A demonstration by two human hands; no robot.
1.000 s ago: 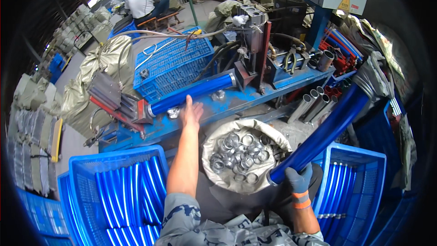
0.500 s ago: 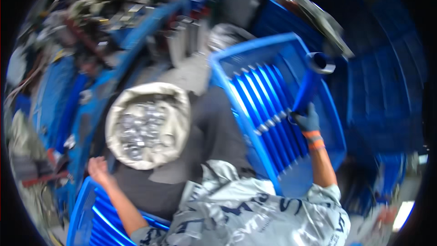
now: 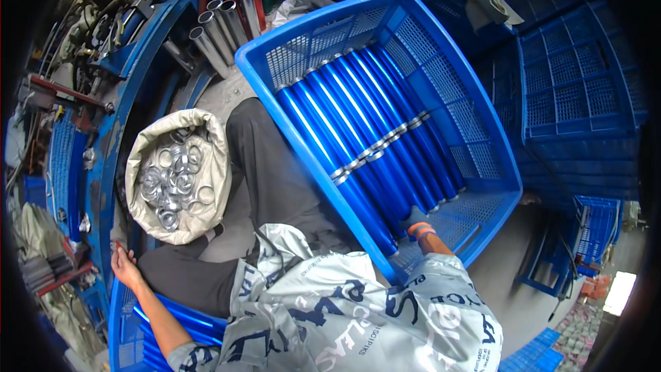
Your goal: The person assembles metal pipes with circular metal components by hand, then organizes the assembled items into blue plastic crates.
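My right hand [image 3: 415, 218], in a dark glove with an orange cuff, is closed on the near end of a blue metal tube [image 3: 389, 189] lying in the large blue crate [image 3: 475, 103]. Its fingers are partly hidden. Rows of shiny blue tubes with silver ends lie side by side there, in a far row and a near row. My bare left hand [image 3: 125, 266] is held out at the left with its fingers apart and nothing in them. Just beyond it stands a beige sack [image 3: 219, 158], rolled open and holding many silver metal rings [image 3: 182, 164].
More blue tubes lie in a second blue crate [image 3: 124, 324] at my lower left, below my left forearm. A blue metal bench frame [image 3: 127, 96] runs along the left. Bare silver tubes [image 3: 210, 45] stand upright behind the sack. Stacked blue crates [image 3: 578, 76] rise at the right.
My right hand has lowered the tube from an upward tilt to lie among the others, moving toward me. My left hand stays open. The view has shifted and become sharper.
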